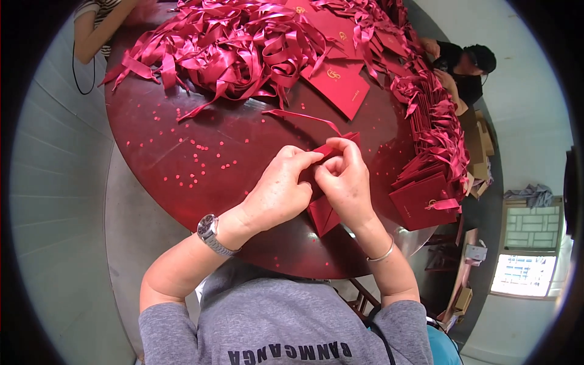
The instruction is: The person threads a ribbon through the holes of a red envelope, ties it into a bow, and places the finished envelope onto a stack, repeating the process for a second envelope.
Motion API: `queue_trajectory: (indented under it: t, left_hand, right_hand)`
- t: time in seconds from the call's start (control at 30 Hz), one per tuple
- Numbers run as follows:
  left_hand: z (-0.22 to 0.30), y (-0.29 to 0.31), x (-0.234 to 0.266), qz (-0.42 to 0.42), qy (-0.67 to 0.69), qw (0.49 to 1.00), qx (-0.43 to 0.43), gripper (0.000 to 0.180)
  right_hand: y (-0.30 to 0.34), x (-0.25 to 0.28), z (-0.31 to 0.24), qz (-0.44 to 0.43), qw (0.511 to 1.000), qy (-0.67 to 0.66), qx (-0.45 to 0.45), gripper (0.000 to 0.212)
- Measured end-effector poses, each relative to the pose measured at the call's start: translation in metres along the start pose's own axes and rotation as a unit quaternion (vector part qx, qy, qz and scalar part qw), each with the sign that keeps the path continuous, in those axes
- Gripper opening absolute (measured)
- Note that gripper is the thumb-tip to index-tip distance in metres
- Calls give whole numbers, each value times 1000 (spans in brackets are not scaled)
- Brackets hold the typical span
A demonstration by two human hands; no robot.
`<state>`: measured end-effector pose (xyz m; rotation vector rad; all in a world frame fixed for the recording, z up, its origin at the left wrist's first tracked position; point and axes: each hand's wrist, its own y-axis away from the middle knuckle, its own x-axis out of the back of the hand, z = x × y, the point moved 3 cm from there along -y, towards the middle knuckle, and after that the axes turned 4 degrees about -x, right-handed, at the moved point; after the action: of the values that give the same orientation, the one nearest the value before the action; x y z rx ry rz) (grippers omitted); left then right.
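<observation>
Both of my hands meet over a red paper gift bag [324,217] close to the table's near edge. My left hand [281,184] is closed, its thumb and index finger at the bag's upper edge. My right hand [347,187] pinches the same edge from the other side, its index finger bent over the top. A thin red ribbon [304,115] runs from the bag's top toward the far left and lies on the table. What sits between my fingertips is mostly hidden. The bag's lower corner shows below my hands, folded and tilted.
Loose red ribbons [228,52] heap up on the round dark red table [243,125]. Flat red bags [340,90] lie beyond my hands; stacked ribboned bags [420,204] line the right side. Red paper dots [198,161] are scattered leftward. Two people [468,68] [97,27] are around the table.
</observation>
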<state>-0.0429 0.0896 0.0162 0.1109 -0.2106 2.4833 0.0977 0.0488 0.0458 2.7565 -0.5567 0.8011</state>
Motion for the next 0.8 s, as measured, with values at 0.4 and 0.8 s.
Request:
queue_trajectory:
  t: [0.4,0.8]
  left_hand:
    - [7,-14,14,-30,51,997,51,19]
    - [23,-25,16,-92,-196,965,-149,9]
  right_hand:
    - [14,18,-15,-71,982,98,146,21]
    - [38,35,-13,59,873,181,449,33]
